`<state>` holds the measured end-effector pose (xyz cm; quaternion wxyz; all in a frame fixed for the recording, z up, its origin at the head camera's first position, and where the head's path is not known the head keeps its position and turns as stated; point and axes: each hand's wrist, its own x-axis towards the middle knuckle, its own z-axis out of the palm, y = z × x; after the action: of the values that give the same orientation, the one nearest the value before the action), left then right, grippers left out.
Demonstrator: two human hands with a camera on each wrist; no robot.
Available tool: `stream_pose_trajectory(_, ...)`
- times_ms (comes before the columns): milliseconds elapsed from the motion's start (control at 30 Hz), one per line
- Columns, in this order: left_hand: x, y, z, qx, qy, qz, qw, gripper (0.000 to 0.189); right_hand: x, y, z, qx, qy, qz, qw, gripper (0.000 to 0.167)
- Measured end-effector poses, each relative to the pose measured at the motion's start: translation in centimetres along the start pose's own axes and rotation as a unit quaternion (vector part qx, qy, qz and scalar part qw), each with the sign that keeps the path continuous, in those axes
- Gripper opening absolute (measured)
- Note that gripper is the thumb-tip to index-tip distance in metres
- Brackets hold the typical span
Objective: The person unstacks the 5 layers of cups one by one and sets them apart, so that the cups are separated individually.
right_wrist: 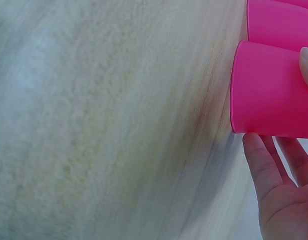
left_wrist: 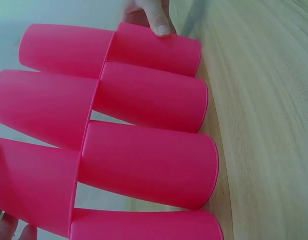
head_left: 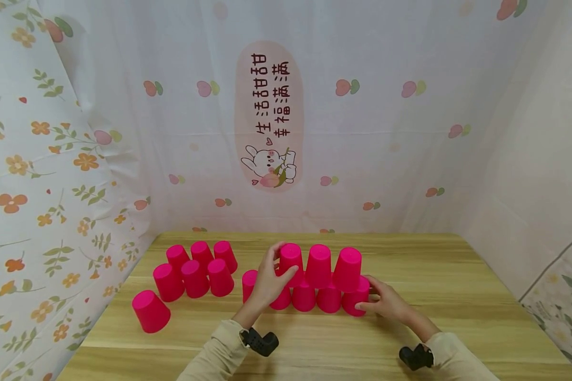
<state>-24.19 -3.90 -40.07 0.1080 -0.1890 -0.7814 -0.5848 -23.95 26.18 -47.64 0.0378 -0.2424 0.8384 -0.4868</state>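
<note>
Upside-down pink cups stand in two tiers: a bottom row of several, with three resting on top. My left hand (head_left: 268, 279) holds the left cup of the upper tier (head_left: 292, 262), thumb on the near side and fingers behind. Beside it on that tier sit the middle cup (head_left: 319, 267) and the right cup (head_left: 348, 269). At the other end, my right hand (head_left: 390, 302) grips the rightmost bottom cup (right_wrist: 274, 90) between thumb and fingers. The left forearm and hand partly hide the left bottom cups, including the end one (head_left: 249, 283).
On the left of the wooden table (head_left: 457, 328) stand more upside-down pink cups in two short rows, a back cup (head_left: 200, 254) and a front cup (head_left: 195, 279) among them. A single cup (head_left: 150, 312) stands nearer the front-left edge. A patterned curtain (head_left: 386, 132) hangs behind.
</note>
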Motion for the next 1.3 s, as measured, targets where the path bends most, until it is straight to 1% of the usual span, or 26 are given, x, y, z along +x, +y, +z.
stream_pose_trajectory(100,-0.4,1.5,-0.4,-0.010,0.010,0.009,0.9999,0.054,-0.1,-0.2,0.0,0.003,-0.005,-0.004,1.0000,0.060)
stream_pose_trajectory(167,-0.6,2.5,-0.9,-0.006,0.023,0.023,0.9995,0.052,-0.1,-0.2,0.0,0.007,-0.007,-0.007,0.9999,0.060)
stream_pose_trajectory(233,-0.5,2.9,-1.4,-0.007,0.040,0.029,0.9987,0.052,0.0,-0.3,0.0,0.007,-0.008,-0.009,0.9999,0.060)
stream_pose_trajectory(333,-0.2,3.3,-2.6,-0.008,0.069,0.040,0.9968,0.054,0.0,-0.2,0.0,0.008,-0.009,-0.012,0.9999,0.060)
stream_pose_trajectory(500,0.1,3.7,-5.4,-0.029,0.112,0.039,0.9925,0.054,0.1,0.1,0.0,0.004,-0.008,-0.014,0.9999,0.059)
stream_pose_trajectory(567,-0.1,3.7,-6.6,-0.025,0.132,0.037,0.9903,0.055,0.1,0.2,0.0,0.002,-0.007,-0.017,0.9998,0.059)
stream_pose_trajectory(633,-0.5,3.6,-7.8,-0.016,0.151,0.027,0.9880,0.055,0.1,0.1,0.0,0.001,-0.008,-0.022,0.9997,0.058)
stream_pose_trajectory(800,-1.9,3.0,-10.3,0.003,0.191,-0.014,0.9816,0.057,0.1,0.1,-0.1,-0.006,-0.007,-0.031,0.9995,0.057)
stream_pose_trajectory(867,-2.4,2.0,-11.2,0.008,0.204,-0.021,0.9787,0.058,0.1,0.1,-0.1,-0.008,-0.005,-0.030,0.9995,0.057)
stream_pose_trajectory(967,-3.3,0.1,-12.2,0.015,0.229,-0.030,0.9728,0.058,0.1,0.3,-0.2,-0.009,-0.003,-0.025,0.9996,0.058)
stream_pose_trajectory(1000,-3.6,-0.8,-12.5,0.019,0.241,-0.027,0.9700,0.058,0.1,0.3,-0.3,-0.008,-0.002,-0.023,0.9997,0.058)
stream_pose_trajectory(1067,-4.2,-2.4,-13.1,0.021,0.259,-0.032,0.9652,0.059,0.2,0.4,-0.3,-0.007,-0.005,-0.024,0.9997,0.059)
stream_pose_trajectory(1133,-4.8,-4.8,-13.8,0.025,0.278,-0.030,0.9599,0.060,0.2,0.5,-0.3,-0.008,-0.008,-0.025,0.9996,0.059)
stream_pose_trajectory(1233,-5.5,-8.7,-14.8,0.047,0.303,-0.026,0.9515,0.061,0.2,0.4,-0.2,-0.006,-0.009,-0.025,0.9996,0.060)
stream_pose_trajectory(1300,-6.0,-11.4,-15.2,0.063,0.320,-0.017,0.9452,0.061,0.2,0.4,-0.1,-0.004,-0.009,-0.022,0.9997,0.060)
